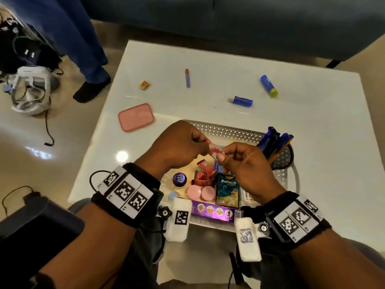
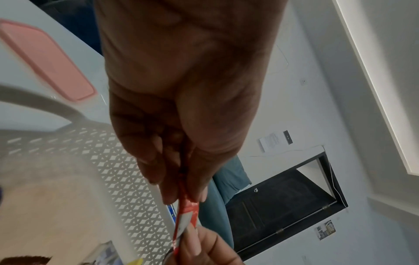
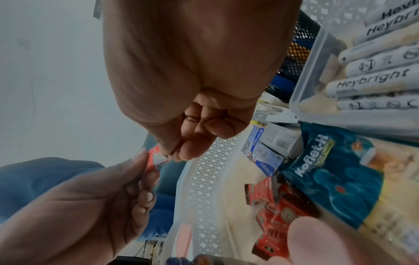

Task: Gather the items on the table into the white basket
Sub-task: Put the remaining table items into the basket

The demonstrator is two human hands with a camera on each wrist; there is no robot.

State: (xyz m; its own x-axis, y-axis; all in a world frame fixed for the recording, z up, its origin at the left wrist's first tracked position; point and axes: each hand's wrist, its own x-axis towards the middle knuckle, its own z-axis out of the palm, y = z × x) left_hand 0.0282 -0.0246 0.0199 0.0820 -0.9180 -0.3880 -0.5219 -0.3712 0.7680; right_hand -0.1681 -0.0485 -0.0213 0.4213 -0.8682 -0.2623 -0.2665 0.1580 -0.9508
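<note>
White and glossy, the low table (image 1: 208, 59) fills the middle of the room, a dark blue sofa (image 1: 229, 17) behind it and pale shiny floor all around. On its near edge sits the white perforated plastic basket (image 1: 225, 130), already well stocked, and over it both hands meet. The left hand (image 1: 177, 142) and the right hand (image 1: 245, 161) each pinch one end of a small red-and-white foil sachet (image 1: 215, 152), fingers curled tight, held just above the basket's contents.

Judging by its look, that sachet is featherlight, thin, crinkly and a bit slick: best nipped by its flat sealed ends, then simply let drop in.

Out on the table, well apart, wait a flat pink rectangular lid (image 1: 136, 117), a blue glue stick with a yellow end (image 1: 269, 86), a blue tube (image 1: 241, 101), a slim purple-and-red stick (image 1: 187, 78) and a tiny yellow-orange packet (image 1: 144, 85).

Now the writing: a teal pouch (image 3: 335, 179) in the basket reads "Koflet-H", and white batteries in a clear plastic box (image 3: 371, 80) read "Heybright". The print on the red sachets (image 3: 283, 215) lying below is too blurred to read
</note>
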